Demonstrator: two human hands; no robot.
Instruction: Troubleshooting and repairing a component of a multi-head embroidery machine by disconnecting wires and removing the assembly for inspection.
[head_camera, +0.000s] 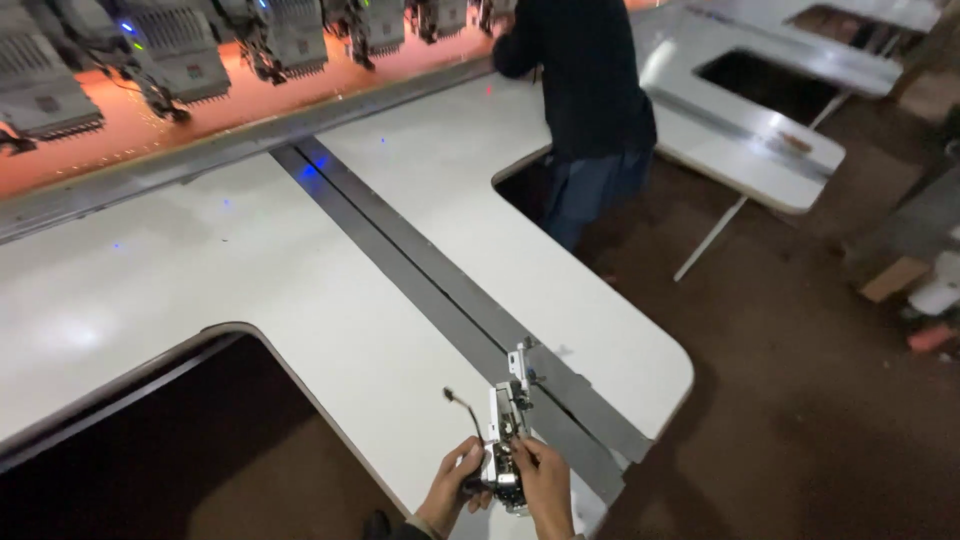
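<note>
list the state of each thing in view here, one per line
small silver metal mechanism with a thin bent wire: held in both hands, resting on the table edge
left hand: gripping the mechanism's lower left side
right hand: gripping its lower right side
white work table with rounded cut-outs: flat, a dark metal rail running along it
row of grey embroidery machine heads: lined up above orange cloth
person in dark top: standing in a cut-out, back turned

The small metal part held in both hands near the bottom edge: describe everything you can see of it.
The small metal assembly is silvery with darker inner pieces, long and narrow, looking like bare machined metal. It points away from the person over the white table, beside the grey rail. A bracket sits at its far end, and a thin dark wire curves off to its left. The left hand and right hand grip its near end. Finer detail is too small to tell.
</note>
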